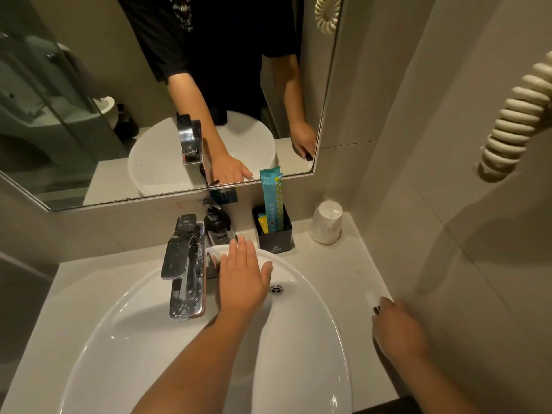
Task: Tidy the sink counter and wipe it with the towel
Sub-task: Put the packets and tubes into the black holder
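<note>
White cloth [219, 254] lies flat under left hand [243, 274] fingers [242, 249].

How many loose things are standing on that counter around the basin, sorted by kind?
Pump bottles: 1, dark pump bottle behind the faucet.
Holder boxes: 1, black holder box with sachets standing in it.
Wrapped cups: 1, wrapped cup near the right wall.
Small items under the right hand: 1, too hidden to name.
Total: 4
</note>
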Demonstrator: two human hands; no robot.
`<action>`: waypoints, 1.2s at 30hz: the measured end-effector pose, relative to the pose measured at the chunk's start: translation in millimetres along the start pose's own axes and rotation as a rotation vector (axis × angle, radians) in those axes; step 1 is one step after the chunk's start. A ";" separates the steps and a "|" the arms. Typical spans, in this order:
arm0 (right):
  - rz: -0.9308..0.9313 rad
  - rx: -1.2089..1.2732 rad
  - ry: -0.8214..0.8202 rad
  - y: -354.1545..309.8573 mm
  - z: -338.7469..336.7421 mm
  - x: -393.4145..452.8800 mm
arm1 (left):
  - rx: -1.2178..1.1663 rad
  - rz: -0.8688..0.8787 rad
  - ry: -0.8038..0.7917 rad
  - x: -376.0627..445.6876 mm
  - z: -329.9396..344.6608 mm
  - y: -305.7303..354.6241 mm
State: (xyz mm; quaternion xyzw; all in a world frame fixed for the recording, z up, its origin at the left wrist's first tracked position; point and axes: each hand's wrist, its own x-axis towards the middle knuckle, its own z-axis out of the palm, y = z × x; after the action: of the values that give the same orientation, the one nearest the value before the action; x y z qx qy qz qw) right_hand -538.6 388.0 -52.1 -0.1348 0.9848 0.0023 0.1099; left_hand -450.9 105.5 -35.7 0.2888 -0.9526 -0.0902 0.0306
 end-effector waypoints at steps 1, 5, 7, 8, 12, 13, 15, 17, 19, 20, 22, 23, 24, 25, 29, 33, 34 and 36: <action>0.027 0.054 -0.030 1.9 -1.4 1.3 | 0.001 0.001 0.003 -0.3 0.1 -0.2; 0.057 0.188 -0.152 6.7 -8.6 14.1 | 0.005 0.006 -0.010 0.0 0.0 -1.1; 0.062 0.155 -0.140 3.1 -12.9 14.6 | 0.004 0.004 -0.018 0.5 -2.8 -0.4; 0.057 0.106 -0.129 0.4 -14.1 13.0 | 0.001 0.003 -0.026 0.3 -4.2 0.0; 0.029 0.127 -0.125 -9.6 -24.5 7.9 | -0.041 -0.001 -0.039 -0.7 -7.0 -0.2; 0.041 0.258 -0.115 -12.6 -31.6 9.4 | -0.049 -0.001 -0.040 -1.0 -8.5 -0.1; 0.071 0.590 -0.086 -23.4 -54.8 15.7 | -0.062 -0.005 -0.058 -1.0 -10.9 0.7; 0.053 0.904 -0.074 -44.5 -86.3 25.6 | -0.124 -0.042 -0.063 1.6 -15.1 4.0; -0.043 1.126 -0.074 -71.6 -119.4 36.1 | -0.264 -0.108 -0.006 5.9 -23.6 10.4; -0.107 1.195 -0.061 -86.1 -134.1 42.4 | -0.357 -0.136 0.046 8.6 -28.9 14.4; -0.218 1.279 -0.036 -114.1 -155.5 55.1 | -0.569 -0.153 0.150 14.9 -41.2 24.3; -0.259 1.307 -0.031 -127.5 -162.8 61.7 | -0.658 -0.137 0.193 18.2 -48.0 29.3; -0.290 1.331 -0.033 -139.9 -168.2 67.6 | -0.733 -0.126 0.232 21.9 -55.5 34.7; -0.311 1.355 -0.041 -151.1 -171.4 73.7 | -0.806 -0.134 0.266 26.3 -62.7 39.8; -0.336 1.394 -0.062 -180.8 -171.0 90.2 | -1.056 -0.288 0.314 53.4 -78.0 53.9; -0.362 1.388 -0.085 -191.7 -155.9 99.2 | -1.045 -0.310 0.301 71.3 -78.1 54.5; -0.366 1.370 -0.085 -192.5 -150.6 102.5 | -1.026 -0.316 0.293 73.3 -75.8 52.5; -0.371 1.284 -0.078 -192.9 -139.0 110.2 | -0.982 -0.342 0.253 76.5 -67.5 48.8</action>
State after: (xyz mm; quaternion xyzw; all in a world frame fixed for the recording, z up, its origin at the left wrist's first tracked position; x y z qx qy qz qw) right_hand -620.7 168.1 64.5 -0.2095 0.7464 -0.5984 0.2023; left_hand -533.6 92.5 40.3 0.4002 -0.7265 -0.4936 0.2616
